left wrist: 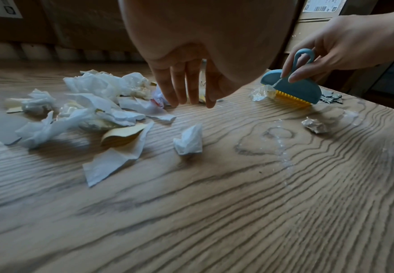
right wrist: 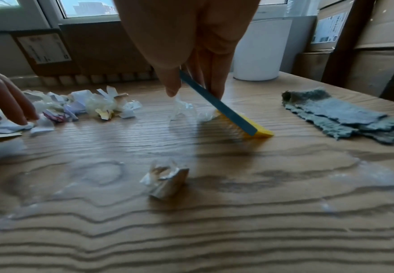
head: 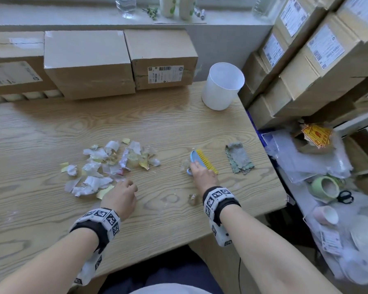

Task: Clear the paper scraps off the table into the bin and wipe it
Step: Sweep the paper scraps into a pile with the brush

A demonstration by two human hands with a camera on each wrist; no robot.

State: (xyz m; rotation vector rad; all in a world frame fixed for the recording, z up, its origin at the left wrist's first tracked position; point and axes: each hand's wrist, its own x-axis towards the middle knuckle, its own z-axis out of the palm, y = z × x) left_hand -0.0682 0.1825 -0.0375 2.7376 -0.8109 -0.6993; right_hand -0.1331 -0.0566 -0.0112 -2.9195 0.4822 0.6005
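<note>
Your right hand (head: 202, 174) grips the brush (head: 203, 160); the scraps (head: 108, 164) lie to its left, beside your relaxed, empty left hand (head: 121, 198).

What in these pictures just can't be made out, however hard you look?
- Inside of the white round bin: head view sees only its side and rim; contents hidden.
- Print on the brown cardboard box label: too small.
- Right hand fingertips on the blue brush with yellow bristles: head view, covered by the hand's back.
- Left hand fingertips: same.
</note>
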